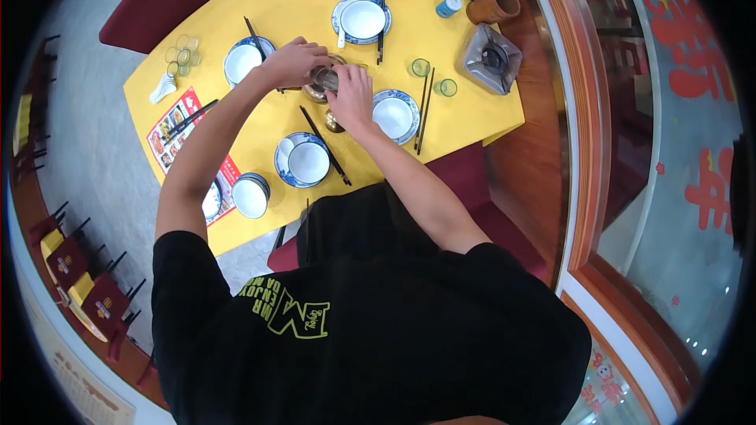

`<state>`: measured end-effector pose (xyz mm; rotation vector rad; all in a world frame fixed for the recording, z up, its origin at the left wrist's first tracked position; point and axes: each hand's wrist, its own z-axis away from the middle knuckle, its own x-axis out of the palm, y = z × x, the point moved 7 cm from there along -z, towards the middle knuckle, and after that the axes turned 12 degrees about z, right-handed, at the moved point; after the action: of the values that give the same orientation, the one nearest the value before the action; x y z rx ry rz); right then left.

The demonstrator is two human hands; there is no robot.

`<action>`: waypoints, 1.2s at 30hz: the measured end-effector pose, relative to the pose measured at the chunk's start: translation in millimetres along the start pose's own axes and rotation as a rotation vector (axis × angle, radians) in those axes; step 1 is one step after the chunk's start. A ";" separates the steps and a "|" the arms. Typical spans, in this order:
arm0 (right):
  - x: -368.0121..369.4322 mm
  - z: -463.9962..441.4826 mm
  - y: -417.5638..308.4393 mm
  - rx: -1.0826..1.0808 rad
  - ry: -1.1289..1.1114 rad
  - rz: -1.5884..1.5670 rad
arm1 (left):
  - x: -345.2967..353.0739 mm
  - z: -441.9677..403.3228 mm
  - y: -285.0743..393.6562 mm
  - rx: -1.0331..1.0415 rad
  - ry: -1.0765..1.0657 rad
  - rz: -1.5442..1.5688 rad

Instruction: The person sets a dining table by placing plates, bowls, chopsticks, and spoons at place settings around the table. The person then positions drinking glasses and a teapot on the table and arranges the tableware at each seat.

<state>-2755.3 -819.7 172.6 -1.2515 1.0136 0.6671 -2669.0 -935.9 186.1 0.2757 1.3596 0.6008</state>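
Observation:
Over the middle of the yellow table, my left hand (298, 61) reaches from the left, its fingers bent over a shiny metal pot (314, 94). What those fingers grip is hidden. My right hand (353, 94) is closed around a small clear glass (324, 79), tilted above the pot and close to my left hand. A rounded golden metal part (334, 123) shows below my right hand; whether it belongs to the pot I cannot tell. Nearby are a bowl on a plate (394, 116) to the right, another bowl (308, 162) with a white spoon, and black chopsticks (324, 145).
Several glasses (183, 57) cluster at the left edge beside white spoons (163, 88). A menu sheet (175, 130) lies under chopsticks, near stacked bowls (250, 197). Green glasses (419, 68), a tissue box (489, 59) and a brown holder (494, 6) stand right. Maroon chairs (161, 0) surround the table.

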 end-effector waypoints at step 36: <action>-144.5 154.0 224.3 0.272 0.396 -0.293 | -14.7 -70.2 192.7 -0.160 0.640 0.456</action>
<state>-2973.4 -604.0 201.7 -1.2806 1.1669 0.0483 -2784.8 -796.8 283.6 0.2760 1.8631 1.2479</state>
